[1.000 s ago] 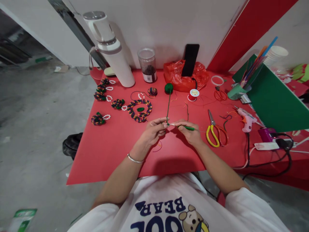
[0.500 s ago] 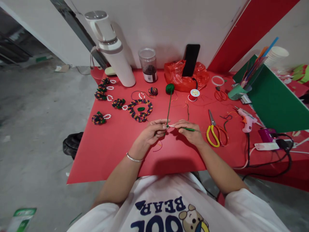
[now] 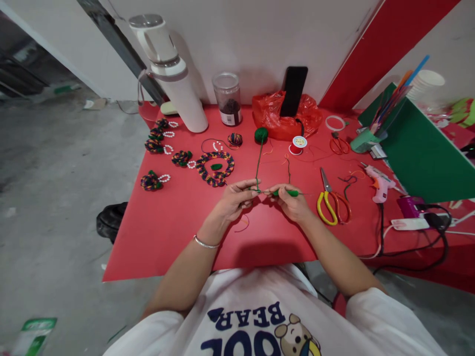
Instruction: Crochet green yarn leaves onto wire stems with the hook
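Note:
My left hand [image 3: 234, 200] pinches a strand of green yarn [image 3: 259, 163] that runs up the red table [image 3: 166, 227] to a small green yarn ball [image 3: 261, 134]. Close beside it, my right hand [image 3: 294, 201] is closed on a crochet hook with a green handle [image 3: 290, 193], its metal tip pointing left into the yarn at my left fingertips. Both hands hover just above the table's middle.
Multicoloured crocheted pieces with white beads [image 3: 215, 168] lie at left. A white flask [image 3: 170, 74], a jar [image 3: 227, 99], a red bag [image 3: 285, 118] with a phone [image 3: 293, 91] stand at the back. Yellow scissors [image 3: 328, 200], a glue gun [image 3: 376, 183] and cables [image 3: 411, 247] lie at right.
My right hand has slid left along the hook towards my left hand, so less of the hook shows. My left hand has hardly moved.

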Demonstrator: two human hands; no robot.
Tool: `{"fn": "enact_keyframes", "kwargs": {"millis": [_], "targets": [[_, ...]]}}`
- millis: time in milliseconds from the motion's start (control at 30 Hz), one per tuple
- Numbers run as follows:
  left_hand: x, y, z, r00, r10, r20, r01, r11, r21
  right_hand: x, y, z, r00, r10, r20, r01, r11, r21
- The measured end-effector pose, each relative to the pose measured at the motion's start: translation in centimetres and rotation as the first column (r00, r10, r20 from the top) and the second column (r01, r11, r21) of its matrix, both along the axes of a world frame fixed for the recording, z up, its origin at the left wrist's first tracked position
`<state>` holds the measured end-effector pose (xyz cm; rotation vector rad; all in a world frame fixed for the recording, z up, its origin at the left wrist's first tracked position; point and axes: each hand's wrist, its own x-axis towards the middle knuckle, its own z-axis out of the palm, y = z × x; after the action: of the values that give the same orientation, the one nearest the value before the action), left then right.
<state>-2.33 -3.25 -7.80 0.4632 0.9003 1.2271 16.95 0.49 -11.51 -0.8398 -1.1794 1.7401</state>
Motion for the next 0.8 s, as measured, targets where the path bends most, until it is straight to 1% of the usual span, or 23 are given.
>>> {"fn": "enact_keyframes", "kwargs": {"millis": [100,300,500,567,667,800], "targets": [[0.1,0.1,0.0,1.0,0.001,-0.012,-0.001,1.0,0.006,-0.1,0.0,0.2,1.0,-0.016,0.002,0.016,1.0,-0.006],[0.5,0.2,0.0,0.997,0.054,-0.046,-0.053,0.998,0.019,-0.2,-0.1,0.5,0.999,-0.005,-0.042,0.004,1.0,-0.023],[0.9,0.1,-0.3,0.996,0.069,-0.049,-0.066,0.996,0.053,-0.6,-0.1,0.2,0.997,-0.015,-0.076,0.008,0.997,-0.08],[1.0,0.1,-0.5,0.997,0.062,-0.042,-0.06,0.997,0.04,-0.7,-0.2,-0.2,0.997,-0.038,-0.072,0.034,0.998,-0.056],[0.9,0.1,-0.5,0.998,0.054,-0.027,-0.054,0.998,0.011,-0.5,-0.2,-0.7,0.998,-0.063,-0.021,0.064,0.998,0.028],[0.6,0.0,-0.3,1.0,0.019,0.001,-0.019,1.0,-0.01,0.2,0.0,-0.6,0.995,-0.051,0.084,0.037,0.986,0.163]]}}
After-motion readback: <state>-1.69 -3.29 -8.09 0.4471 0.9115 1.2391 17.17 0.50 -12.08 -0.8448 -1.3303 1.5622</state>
